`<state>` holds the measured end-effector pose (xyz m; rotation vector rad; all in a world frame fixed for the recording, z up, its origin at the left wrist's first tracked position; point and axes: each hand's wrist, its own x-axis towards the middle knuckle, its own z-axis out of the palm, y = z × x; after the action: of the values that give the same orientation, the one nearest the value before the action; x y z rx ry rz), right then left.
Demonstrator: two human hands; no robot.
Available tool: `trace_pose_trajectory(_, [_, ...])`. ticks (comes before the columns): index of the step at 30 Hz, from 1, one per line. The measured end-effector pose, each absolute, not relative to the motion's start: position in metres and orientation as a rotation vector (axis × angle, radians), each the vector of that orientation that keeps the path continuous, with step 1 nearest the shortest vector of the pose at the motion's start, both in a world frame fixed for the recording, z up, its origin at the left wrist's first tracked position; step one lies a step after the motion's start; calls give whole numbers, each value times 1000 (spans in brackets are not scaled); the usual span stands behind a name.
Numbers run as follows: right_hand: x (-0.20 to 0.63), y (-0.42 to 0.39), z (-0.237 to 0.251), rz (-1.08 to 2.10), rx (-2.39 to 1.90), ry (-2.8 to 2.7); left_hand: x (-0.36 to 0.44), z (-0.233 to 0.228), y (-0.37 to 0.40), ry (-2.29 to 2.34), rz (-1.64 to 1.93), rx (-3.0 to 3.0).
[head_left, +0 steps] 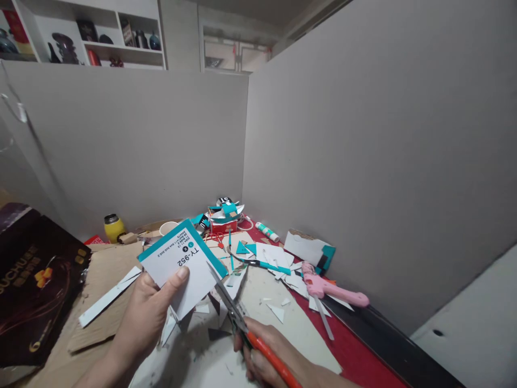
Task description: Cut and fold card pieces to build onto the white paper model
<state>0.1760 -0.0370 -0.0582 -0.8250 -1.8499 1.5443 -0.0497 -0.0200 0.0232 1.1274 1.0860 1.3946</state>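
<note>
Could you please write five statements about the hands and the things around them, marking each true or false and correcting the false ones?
1. The left hand holds a teal-edged white card. True.
2. The right hand holds a paintbrush. False: it holds orange-handled scissors.
3. The print on the teal-edged white card includes "TY-952". True.
4. The yellow container lies on its side. False: it stands upright, with a dark lid on top.
5. The pink glue gun lies to the right of the orange-handled scissors, touched by neither hand. True.
</note>
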Motion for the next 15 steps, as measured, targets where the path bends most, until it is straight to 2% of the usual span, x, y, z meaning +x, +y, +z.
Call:
trace_pose_trajectory(5, [174, -28, -82, 1692, -828, -1760, -52, 24, -21, 1051, 1347, 1146])
trace_pose_trajectory(15, [177, -23, -90, 1643, -714, -1846, -52, 27, -19, 1016, 1265, 1190])
